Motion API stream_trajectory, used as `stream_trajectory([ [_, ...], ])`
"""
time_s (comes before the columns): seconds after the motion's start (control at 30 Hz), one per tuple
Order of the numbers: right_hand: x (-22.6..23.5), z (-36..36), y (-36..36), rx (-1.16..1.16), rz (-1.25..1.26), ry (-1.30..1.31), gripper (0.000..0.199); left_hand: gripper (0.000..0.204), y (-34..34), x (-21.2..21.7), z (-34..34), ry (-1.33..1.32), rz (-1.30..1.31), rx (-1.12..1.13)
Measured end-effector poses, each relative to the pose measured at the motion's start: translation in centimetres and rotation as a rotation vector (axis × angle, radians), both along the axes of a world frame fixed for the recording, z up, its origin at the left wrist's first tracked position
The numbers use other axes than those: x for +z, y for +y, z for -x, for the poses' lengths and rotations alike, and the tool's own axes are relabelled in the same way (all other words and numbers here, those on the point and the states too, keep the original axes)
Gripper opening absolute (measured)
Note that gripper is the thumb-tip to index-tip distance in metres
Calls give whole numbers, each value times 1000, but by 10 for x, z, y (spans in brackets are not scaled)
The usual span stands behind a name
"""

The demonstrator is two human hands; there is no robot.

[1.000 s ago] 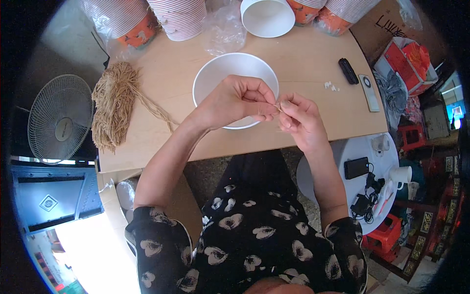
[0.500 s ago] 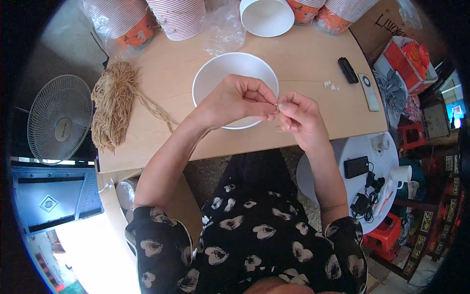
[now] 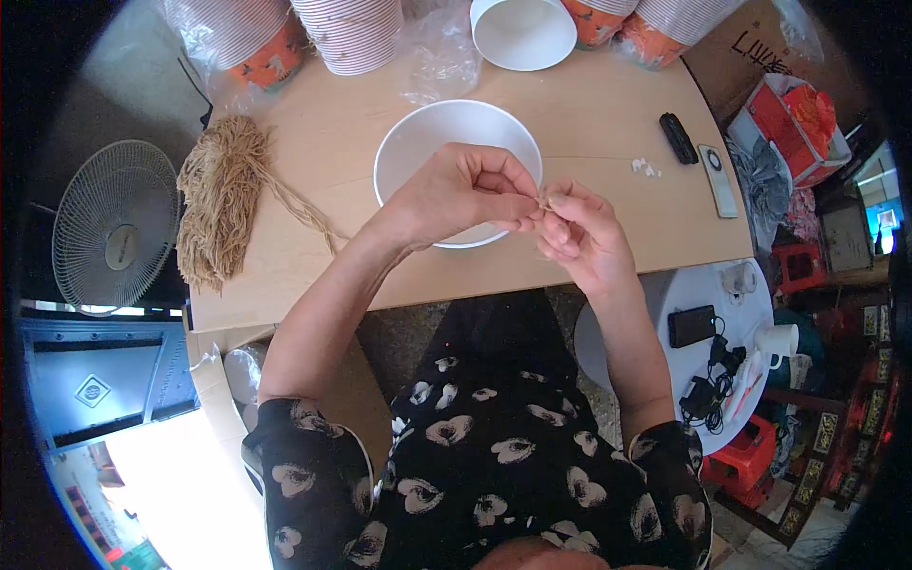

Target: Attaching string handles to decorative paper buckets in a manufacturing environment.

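White bowl [image 3: 456, 123]: sat below.
Left hand [image 3: 461, 195], right hand [image 3: 587, 233]: pinched closed; contents, if any, too small to tell.
Grip: likely needed steadiness.

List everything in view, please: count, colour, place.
tiny piece: 1, colour unclear, between fingertips
bowl: 1, white, on table
table: 1, light wood, centre
cord bundle: 1, tan, table left
bits: several, white, table right
case: 1, black, table right
flat device: 1, grey, beside case
tub: 1, white, table back
tub stacks: several, whitish and orange, table back
bags: several, clear, back
fan: 1, grey, left
side table: 1, white, right
mug: 1, white, side table
stools: 2+, red, right
left hand: 1, bare, over bowl
right hand: 1, bare, beside bowl
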State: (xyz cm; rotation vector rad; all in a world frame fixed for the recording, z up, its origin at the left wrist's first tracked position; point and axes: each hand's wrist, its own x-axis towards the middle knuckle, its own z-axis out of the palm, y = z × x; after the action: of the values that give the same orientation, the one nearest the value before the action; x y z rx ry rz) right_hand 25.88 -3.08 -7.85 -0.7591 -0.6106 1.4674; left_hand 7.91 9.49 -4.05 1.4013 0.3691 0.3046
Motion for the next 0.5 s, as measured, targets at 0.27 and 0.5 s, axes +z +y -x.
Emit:
stream_trajectory([
  [0.27, 8, 1, -2, -17, 33, -158, 20, 10, 0, 2, 2, 7, 31, 13],
  [0.5, 8, 1, -2, -82, -35, -319, 17, 10, -1, 4, 2, 47, 1, 1],
])
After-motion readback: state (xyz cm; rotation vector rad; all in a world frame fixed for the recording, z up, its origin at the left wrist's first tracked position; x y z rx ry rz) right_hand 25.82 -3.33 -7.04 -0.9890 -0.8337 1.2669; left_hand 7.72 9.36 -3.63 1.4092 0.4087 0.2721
